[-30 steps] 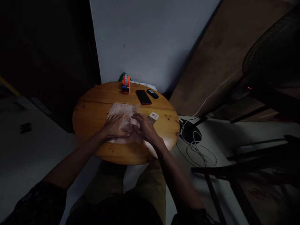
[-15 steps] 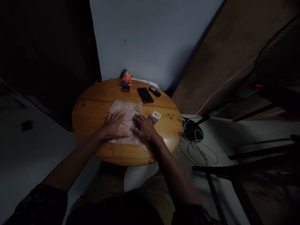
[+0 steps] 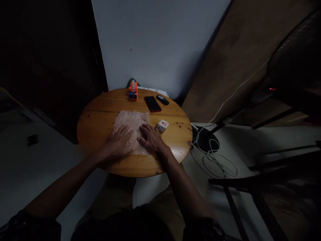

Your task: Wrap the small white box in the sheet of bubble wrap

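Observation:
A sheet of pinkish bubble wrap (image 3: 134, 120) lies flat on the round wooden table (image 3: 96, 125). On its left part rests my left hand (image 3: 119, 142), open with fingers spread and slightly blurred. My right hand (image 3: 151, 138) is open too, palm down on the sheet's right edge. Just beyond the right fingertips sits a small white box (image 3: 163, 125) with red and dark print. The parts of the wrap beneath both hands are hidden.
Toward the table's back stand an orange tape dispenser (image 3: 133, 90), a dark smartphone (image 3: 152, 104) and a small keypad phone (image 3: 162, 99). A pale wall rises behind. Coiled cable (image 3: 220, 162) lies on the floor to the right, near a dark chair (image 3: 240, 182).
My left hand has slid slightly toward me and left over the bubble wrap. The right hand stays almost in place on it. The whole view has shifted a little.

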{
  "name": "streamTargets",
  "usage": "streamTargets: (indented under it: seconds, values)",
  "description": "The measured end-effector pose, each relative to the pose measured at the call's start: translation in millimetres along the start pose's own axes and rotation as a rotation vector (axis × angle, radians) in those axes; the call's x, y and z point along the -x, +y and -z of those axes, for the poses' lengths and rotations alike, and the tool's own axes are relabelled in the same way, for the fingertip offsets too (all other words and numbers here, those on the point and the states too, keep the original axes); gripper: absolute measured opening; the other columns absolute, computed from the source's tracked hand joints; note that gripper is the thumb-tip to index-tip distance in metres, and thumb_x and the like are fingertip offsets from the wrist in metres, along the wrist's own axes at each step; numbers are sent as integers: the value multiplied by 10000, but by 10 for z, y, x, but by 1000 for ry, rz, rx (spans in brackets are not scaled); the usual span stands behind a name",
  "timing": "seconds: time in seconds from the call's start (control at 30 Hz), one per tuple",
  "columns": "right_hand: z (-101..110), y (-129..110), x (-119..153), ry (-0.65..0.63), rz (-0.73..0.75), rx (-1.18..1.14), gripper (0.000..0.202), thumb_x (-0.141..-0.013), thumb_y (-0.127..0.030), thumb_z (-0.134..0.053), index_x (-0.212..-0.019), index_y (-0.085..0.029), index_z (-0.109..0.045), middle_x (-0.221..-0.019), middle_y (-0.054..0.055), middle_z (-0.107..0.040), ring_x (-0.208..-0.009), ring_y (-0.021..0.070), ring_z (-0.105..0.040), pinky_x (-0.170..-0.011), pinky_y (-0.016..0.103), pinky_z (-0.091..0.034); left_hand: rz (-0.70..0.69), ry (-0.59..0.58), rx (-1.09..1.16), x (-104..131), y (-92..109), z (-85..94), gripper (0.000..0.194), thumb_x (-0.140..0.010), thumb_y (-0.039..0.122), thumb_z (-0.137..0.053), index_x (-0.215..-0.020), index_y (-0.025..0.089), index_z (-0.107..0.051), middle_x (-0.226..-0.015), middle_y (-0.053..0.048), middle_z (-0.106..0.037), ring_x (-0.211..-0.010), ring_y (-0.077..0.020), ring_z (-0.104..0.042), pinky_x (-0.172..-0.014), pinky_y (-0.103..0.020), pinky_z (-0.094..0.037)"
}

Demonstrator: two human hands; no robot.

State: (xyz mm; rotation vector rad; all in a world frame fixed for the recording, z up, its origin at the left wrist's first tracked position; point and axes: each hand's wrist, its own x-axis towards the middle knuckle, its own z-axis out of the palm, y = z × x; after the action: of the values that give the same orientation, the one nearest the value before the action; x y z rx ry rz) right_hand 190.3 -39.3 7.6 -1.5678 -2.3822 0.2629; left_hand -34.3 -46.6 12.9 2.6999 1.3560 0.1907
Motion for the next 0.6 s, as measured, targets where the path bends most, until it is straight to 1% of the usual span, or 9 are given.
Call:
streamTargets:
  seconds: [0.1,0.17,0.27,0.33,0.4,0.5,0.57,0.6]
  values:
    - [-40,36,-4,19,8,-11,614,-953,-451,-558,-1466,-121,-492,-1550,181,-471,-1459,326,-393,-1187,506,-288,-19,-1,35,82,177,-84,795,-901,619,-500,-1535,149,-400,-1625,-186,-355,-1531,-377,-250,-1240,-568,-162]
    - [-66,58,-7,30,13,-22,542,-991,-409,-499,-1455,-130,-504,-1543,177,-482,-1456,308,-401,-1181,504,-297,-13,-3,45,95,251,-177,807,-910,629,-486,-1544,140,-383,-1625,-191,-352,-1532,-371,-249,-1244,-556,-156]
    - [-85,73,-6,58,12,-53,461,-1015,-325,-433,-1424,-136,-533,-1512,165,-519,-1424,284,-444,-1151,479,-346,6,31,41,86,279,-294,799,-897,643,-504,-1530,164,-413,-1623,-175,-363,-1533,-372,-239,-1248,-556,-143]
    - [-68,70,3,94,20,-77,426,-991,-269,-459,-1378,-130,-574,-1468,161,-562,-1382,276,-483,-1130,458,-374,4,40,39,80,268,-327,801,-878,657,-522,-1510,170,-445,-1615,-169,-379,-1531,-370,-242,-1253,-552,-136]
    - [-18,66,20,158,30,-91,382,-948,-211,-500,-1297,-134,-634,-1418,156,-601,-1357,279,-496,-1119,456,-383,9,39,41,78,257,-327,816,-859,670,-538,-1503,175,-456,-1614,-165,-382,-1530,-365,-246,-1255,-548,-137]
    - [100,106,66,325,-13,-82,337,-917,-183,-514,-1208,-160,-682,-1375,147,-625,-1330,289,-499,-1120,474,-373,19,43,48,84,256,-300,835,-848,678,-549,-1515,188,-440,-1627,-164,-359,-1530,-360,-254,-1254,-550,-132]
    - [172,195,108,436,-103,-61,365,-907,-214,-530,-1247,-167,-656,-1393,153,-605,-1308,302,-507,-1118,493,-369,19,44,58,89,262,-284,831,-848,673,-552,-1520,198,-435,-1638,-160,-340,-1534,-357,-247,-1251,-555,-131]
    - [198,260,132,470,-162,-46,411,-891,-237,-555,-1289,-161,-626,-1414,165,-584,-1307,318,-505,-1112,510,-371,16,41,64,92,265,-278,827,-849,669,-554,-1523,206,-431,-1643,-155,-332,-1538,-355,-239,-1249,-558,-134]
